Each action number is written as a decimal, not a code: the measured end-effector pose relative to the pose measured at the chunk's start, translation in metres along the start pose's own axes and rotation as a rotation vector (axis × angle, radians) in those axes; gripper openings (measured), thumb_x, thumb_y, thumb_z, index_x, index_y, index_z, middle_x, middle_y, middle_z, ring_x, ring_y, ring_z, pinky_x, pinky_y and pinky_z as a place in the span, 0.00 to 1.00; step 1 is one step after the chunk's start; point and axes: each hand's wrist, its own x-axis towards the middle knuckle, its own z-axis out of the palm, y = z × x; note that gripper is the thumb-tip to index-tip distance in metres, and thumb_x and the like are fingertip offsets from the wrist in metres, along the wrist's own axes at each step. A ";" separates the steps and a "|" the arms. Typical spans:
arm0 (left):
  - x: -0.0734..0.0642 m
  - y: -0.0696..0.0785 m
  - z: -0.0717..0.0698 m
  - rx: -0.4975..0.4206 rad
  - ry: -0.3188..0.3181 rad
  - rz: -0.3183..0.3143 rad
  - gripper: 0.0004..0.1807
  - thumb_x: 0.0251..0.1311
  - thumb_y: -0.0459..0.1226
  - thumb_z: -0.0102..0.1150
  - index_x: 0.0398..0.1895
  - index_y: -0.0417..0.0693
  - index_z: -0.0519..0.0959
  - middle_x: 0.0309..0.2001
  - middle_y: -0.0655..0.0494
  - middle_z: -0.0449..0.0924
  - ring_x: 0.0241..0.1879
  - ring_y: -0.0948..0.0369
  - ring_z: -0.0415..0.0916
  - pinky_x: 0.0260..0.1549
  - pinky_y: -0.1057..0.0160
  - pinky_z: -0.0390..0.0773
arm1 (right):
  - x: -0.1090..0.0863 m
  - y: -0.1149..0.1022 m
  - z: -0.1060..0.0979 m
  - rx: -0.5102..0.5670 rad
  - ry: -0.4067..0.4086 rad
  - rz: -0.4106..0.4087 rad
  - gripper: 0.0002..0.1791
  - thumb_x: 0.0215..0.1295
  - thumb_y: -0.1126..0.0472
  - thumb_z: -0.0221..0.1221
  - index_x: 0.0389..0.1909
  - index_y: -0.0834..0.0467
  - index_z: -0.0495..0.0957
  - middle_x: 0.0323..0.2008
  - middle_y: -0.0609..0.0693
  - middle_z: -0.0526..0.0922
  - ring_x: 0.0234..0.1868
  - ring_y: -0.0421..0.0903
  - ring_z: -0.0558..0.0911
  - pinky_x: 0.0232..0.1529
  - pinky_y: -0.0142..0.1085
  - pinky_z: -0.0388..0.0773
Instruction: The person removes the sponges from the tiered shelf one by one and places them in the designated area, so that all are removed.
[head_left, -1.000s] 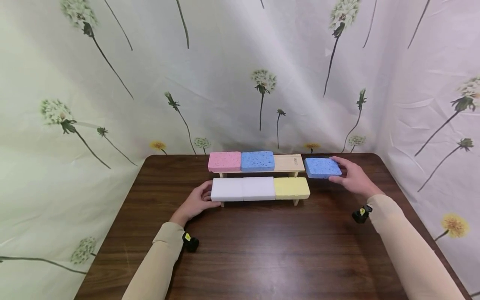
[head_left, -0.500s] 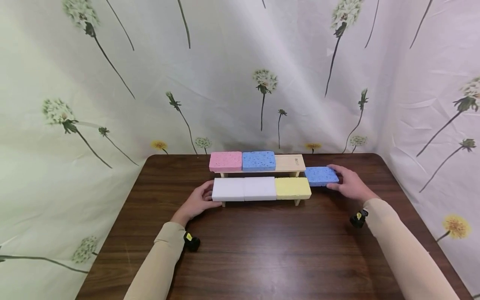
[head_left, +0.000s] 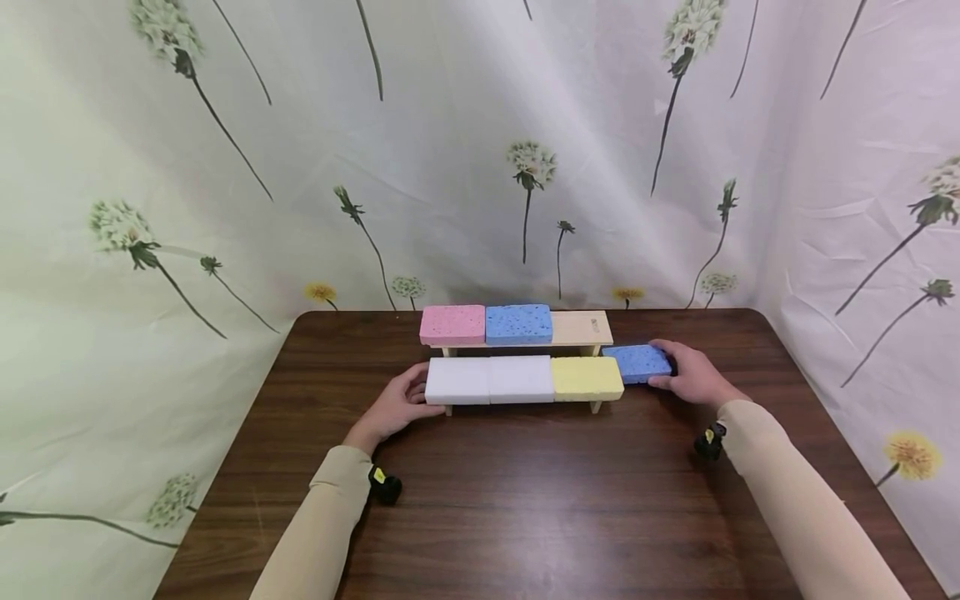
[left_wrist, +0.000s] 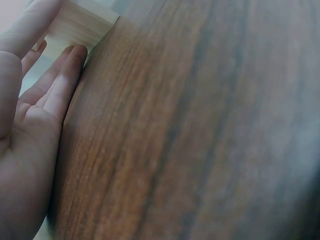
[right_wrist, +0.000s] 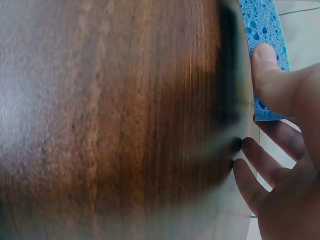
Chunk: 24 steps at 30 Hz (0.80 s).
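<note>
My right hand (head_left: 693, 375) pinches a blue sponge (head_left: 639, 364) between thumb and fingers, low at the right end of the stands. In the right wrist view the thumb presses the side of that sponge (right_wrist: 265, 30), and other fingertips are down at the tabletop. My left hand (head_left: 393, 408) holds the left end of the front wooden stand, its thumb at the front and fingers behind. The left wrist view shows the fingers by the pale wood (left_wrist: 82, 25). On the front stand lie two white sponges (head_left: 457, 381) and a yellow sponge (head_left: 587, 379).
Behind it, a second wooden stand (head_left: 581, 327) bears a pink sponge (head_left: 453, 325) and another blue sponge (head_left: 519, 324); its right third is bare wood. Both stand on a dark brown table (head_left: 517, 500). A floral curtain (head_left: 450, 167) hangs behind the table.
My right hand has brought the blue sponge down and toward me, slightly left, from beside the back stand to behind the yellow sponge's right end. My left hand stays at the front stand.
</note>
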 end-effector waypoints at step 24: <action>0.001 -0.002 0.000 -0.013 -0.001 0.004 0.47 0.57 0.32 0.79 0.78 0.41 0.64 0.71 0.39 0.70 0.68 0.43 0.74 0.60 0.64 0.80 | 0.003 0.001 0.009 -0.058 -0.011 0.003 0.43 0.67 0.56 0.72 0.74 0.73 0.64 0.69 0.75 0.70 0.68 0.71 0.71 0.68 0.67 0.67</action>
